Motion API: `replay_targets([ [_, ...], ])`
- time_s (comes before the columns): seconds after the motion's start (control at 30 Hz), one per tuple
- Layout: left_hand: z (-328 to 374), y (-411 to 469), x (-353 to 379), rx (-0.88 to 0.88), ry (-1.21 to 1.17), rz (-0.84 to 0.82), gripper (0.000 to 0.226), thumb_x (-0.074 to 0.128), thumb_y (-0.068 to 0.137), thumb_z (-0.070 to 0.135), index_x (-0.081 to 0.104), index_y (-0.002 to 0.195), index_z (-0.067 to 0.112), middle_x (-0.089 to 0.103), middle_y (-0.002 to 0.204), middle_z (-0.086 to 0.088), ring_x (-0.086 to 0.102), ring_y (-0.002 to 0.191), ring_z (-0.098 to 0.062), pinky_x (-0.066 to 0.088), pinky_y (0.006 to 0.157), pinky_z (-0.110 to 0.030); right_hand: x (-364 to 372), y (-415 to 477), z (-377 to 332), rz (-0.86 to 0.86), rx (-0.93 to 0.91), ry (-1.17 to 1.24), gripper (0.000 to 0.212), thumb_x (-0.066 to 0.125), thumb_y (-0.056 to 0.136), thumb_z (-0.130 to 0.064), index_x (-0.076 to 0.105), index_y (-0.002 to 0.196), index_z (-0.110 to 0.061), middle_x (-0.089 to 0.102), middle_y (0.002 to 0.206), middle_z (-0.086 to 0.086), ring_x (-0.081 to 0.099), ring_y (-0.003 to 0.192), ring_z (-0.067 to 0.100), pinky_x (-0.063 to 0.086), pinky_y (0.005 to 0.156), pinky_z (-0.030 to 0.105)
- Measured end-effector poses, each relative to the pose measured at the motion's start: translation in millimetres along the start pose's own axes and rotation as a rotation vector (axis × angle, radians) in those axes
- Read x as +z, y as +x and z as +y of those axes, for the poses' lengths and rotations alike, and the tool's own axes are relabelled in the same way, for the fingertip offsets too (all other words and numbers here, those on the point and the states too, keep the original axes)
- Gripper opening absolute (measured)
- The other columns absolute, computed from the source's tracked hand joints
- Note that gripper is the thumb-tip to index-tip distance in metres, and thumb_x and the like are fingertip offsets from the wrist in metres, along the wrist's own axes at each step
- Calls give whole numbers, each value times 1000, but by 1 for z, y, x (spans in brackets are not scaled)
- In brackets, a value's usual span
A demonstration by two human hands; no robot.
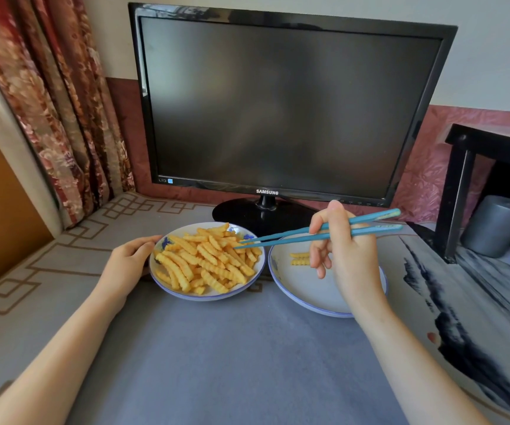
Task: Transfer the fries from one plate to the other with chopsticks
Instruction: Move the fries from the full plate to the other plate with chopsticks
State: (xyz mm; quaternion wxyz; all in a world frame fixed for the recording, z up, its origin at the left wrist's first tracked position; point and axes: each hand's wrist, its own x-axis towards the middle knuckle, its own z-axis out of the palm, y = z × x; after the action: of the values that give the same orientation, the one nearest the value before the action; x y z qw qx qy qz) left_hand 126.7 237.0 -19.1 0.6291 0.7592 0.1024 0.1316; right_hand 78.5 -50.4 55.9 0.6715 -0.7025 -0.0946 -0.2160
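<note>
A white, blue-rimmed plate [168,286] on the left is heaped with crinkle-cut fries [204,262]. Beside it on the right stands a second plate [299,289] holding two fries [299,259]. My right hand [348,253] grips a pair of teal chopsticks [284,239] above the right plate; their tips reach over the right edge of the fry heap, touching the top fries. My left hand [128,262] rests against the left rim of the full plate, thumb along the rim and fingers relaxed.
A black Samsung monitor [284,111] stands right behind the plates, its base [247,213] close to their far rims. A black shelf [468,191] with a grey cup [496,225] sits at the right. Curtains [51,102] hang at the left. A grey mat [232,357] covers the table.
</note>
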Motion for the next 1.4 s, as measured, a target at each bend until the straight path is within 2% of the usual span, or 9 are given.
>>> replay_targets([
  [0.3, -1, 1, 0, -7, -14, 4, 27, 41, 99, 10, 65, 109, 14, 69, 97, -8, 65, 92, -24, 50, 85, -36, 12, -3, 8, -71, 0, -16, 41, 33, 104, -26, 53, 73, -5, 44, 43, 14, 37, 34, 17, 34, 42, 25],
  [0.43, -1, 1, 0, -6, -17, 1, 26, 41, 99, 11, 65, 108, 14, 69, 97, -6, 64, 92, -23, 50, 84, -35, 10, -5, 5, 8, 12, 2, 44, 35, 103, -28, 52, 69, -7, 43, 42, 9, 38, 34, 17, 36, 43, 25],
  [0.57, -1, 1, 0, -8, -10, 8, 27, 41, 99, 11, 65, 109, 14, 68, 97, -6, 64, 92, -23, 50, 84, -34, 0, -1, -4, 91, 9, 40, 45, 35, 103, -27, 51, 65, -9, 42, 41, 9, 37, 33, 18, 32, 39, 16],
  [0.73, 0, 1, 1, -13, -21, 1, 26, 41, 99, 11, 65, 109, 14, 68, 97, -7, 64, 92, -24, 49, 83, -34, -22, 8, -18, 168, -37, 41, 42, 34, 102, -19, 47, 63, -9, 41, 37, 4, 36, 31, 20, 28, 37, 19],
  [0.87, -1, 2, 0, -12, -21, 3, 26, 41, 99, 11, 65, 107, 15, 69, 97, -6, 64, 92, -23, 50, 82, -34, -46, 15, -22, 244, -88, -6, 39, 34, 99, -16, 47, 63, -10, 43, 42, 1, 39, 31, 17, 28, 37, 21],
  [1.0, -1, 1, 1, -1, -25, 2, 26, 41, 99, 11, 65, 108, 14, 68, 93, -2, 64, 87, -19, 50, 76, -29, -75, 13, -13, 317, -50, -38, 42, 34, 101, -25, 49, 64, -12, 44, 37, 2, 38, 29, 17, 28, 34, 16],
  [1.17, -4, 3, -1, -4, -25, 2, 25, 42, 99, 11, 66, 104, 17, 69, 97, -5, 65, 92, -24, 50, 86, -36, -99, 12, -2, 362, 13, -130, 39, 33, 99, -24, 50, 67, -10, 46, 36, 7, 35, 28, 18, 27, 34, 19],
  [1.4, -3, 3, -1, -3, -10, 6, 25, 42, 99, 12, 66, 106, 16, 69, 98, -8, 64, 91, -24, 50, 88, -39, -109, 11, 13, 362, 40, -219, 39, 35, 98, -27, 53, 69, -9, 49, 37, 9, 34, 28, 17, 26, 34, 20],
])
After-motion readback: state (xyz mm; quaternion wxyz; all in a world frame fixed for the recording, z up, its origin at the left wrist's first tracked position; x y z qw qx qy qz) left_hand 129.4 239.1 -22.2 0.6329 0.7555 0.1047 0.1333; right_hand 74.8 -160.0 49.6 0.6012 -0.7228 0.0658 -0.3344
